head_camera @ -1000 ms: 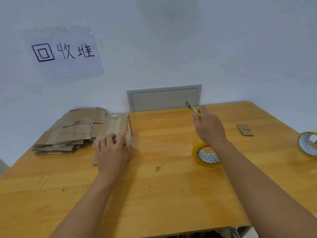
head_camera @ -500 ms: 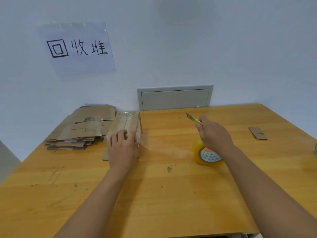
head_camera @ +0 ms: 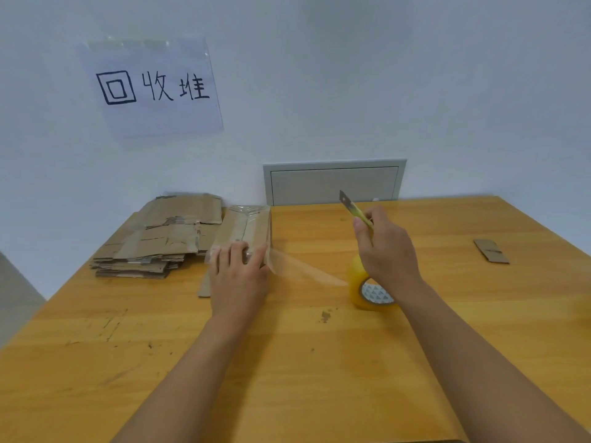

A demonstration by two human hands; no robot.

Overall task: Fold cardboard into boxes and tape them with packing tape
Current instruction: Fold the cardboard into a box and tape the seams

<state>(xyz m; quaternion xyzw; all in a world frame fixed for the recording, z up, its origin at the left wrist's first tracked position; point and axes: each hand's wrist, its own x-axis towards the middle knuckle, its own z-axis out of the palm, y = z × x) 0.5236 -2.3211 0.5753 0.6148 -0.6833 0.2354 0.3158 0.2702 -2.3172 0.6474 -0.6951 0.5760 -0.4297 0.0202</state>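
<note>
A small taped cardboard box [head_camera: 244, 227] stands on the wooden table [head_camera: 287, 362] by the wall. My left hand [head_camera: 238, 276] lies on its near end, fingers pressing down on the top. A strip of clear tape [head_camera: 307, 271] stretches from the box to a yellowish tape roll [head_camera: 371, 290] standing on the table. My right hand [head_camera: 385, 251] hovers just above the roll and grips a yellow utility knife [head_camera: 353, 206], blade extended and pointing up and away.
A stack of flattened cardboard [head_camera: 160, 241] lies left of the box. A small cardboard piece [head_camera: 491, 251] lies at the right. A paper sign [head_camera: 150, 86] and a grey wall panel [head_camera: 334, 182] are on the wall behind.
The camera view shifted left, so a second tape roll at the right edge left the frame. My right hand with the knife dropped closer to the roll. The left hand stayed on the box.
</note>
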